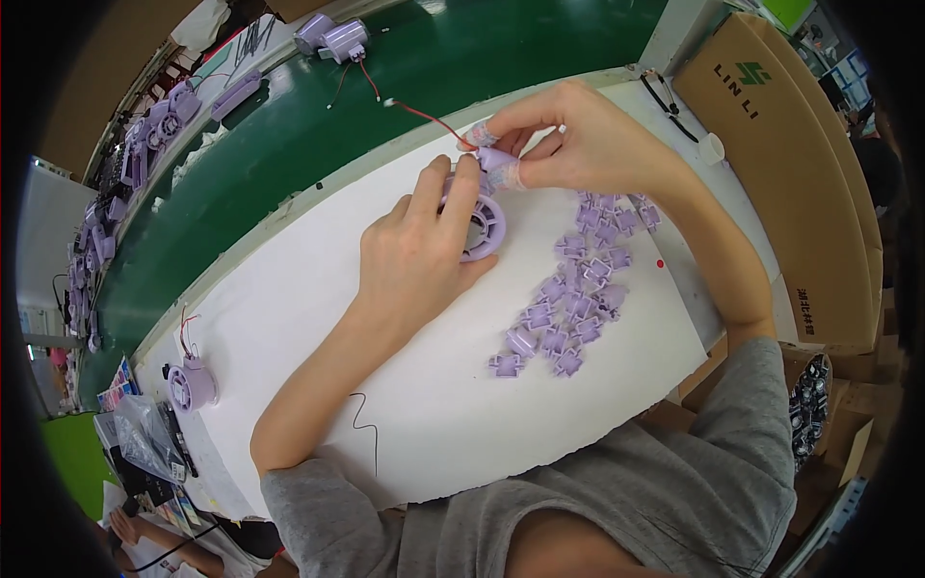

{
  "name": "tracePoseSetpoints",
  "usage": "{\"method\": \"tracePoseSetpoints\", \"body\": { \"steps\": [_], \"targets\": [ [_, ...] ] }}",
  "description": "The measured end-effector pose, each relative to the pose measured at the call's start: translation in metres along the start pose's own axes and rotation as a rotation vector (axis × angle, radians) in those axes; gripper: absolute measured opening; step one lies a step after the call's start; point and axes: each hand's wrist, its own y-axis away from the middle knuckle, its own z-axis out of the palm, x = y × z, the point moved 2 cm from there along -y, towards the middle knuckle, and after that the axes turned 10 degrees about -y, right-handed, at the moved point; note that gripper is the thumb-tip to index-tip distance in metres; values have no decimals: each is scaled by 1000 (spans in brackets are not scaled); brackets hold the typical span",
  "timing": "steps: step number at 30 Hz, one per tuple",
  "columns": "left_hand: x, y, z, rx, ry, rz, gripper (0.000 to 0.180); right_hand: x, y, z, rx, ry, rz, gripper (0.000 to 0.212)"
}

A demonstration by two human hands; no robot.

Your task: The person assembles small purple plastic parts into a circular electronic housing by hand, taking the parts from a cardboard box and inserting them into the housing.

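Note:
My left hand [419,231] is wrapped around a lilac round plastic housing [495,229] with an open ring at its near end. Above it, a lilac plastic piece [495,160] is pinched between the fingers of my right hand [588,140]; whether it is part of the housing I cannot tell. Patterned tape covers some of the right fingertips. From this spot a red wire [429,114] runs up and left, ending in a small white connector. To the right of the housing, several small lilac plastic clips [576,306] lie loosely heaped on a white sheet [434,424].
A green belt [540,58] runs along the far side, carrying lilac housings [342,40] with wires. Another wired housing [195,383] stands at the left. A cardboard box [771,183] borders the right. One thin black wire [373,433] lies near me; a person's hand [125,526] shows lower left.

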Motion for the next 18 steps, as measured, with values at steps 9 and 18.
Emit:
{"method": "tracePoseSetpoints", "body": {
  "steps": [9, 18],
  "targets": [
    [4, 4, 4, 62, -103, 42, 74, 5, 2, 3, -27, -36, 120, 26],
    [9, -2, -2, -19, -91, 32, 85, 18, -4, 3, -113, -397, 202, 13]
  ]
}}
